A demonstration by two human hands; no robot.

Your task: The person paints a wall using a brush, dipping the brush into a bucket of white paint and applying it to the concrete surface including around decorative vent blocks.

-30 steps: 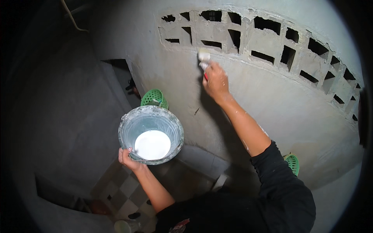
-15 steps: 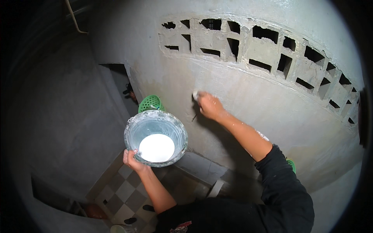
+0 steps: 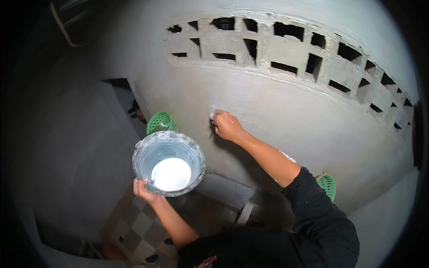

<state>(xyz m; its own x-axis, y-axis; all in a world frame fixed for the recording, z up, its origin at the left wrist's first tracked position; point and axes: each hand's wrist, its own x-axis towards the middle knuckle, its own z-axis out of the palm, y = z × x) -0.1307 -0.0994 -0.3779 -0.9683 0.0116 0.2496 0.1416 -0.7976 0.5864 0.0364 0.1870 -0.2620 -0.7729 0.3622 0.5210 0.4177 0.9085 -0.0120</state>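
My left hand is closed on the rim of a grey, paint-smeared bucket at its near left side. White paint lies in the bottom of the bucket, which tilts toward me. Up against the grey wall, my right hand is closed round a paintbrush. Only the brush's whitish end shows beside the fingers; the rest is hidden. White specks of paint dot my right forearm.
A row of vent blocks runs along the wall above my right hand. Behind the bucket hangs a green perforated basket; another green basket is beside my right elbow. Checkered tiles and a low ledge lie below.
The view has shifted, moving the wall and baskets left in the picture. My right hand with the paintbrush is slightly lower on the wall. My left hand still grips the bucket.
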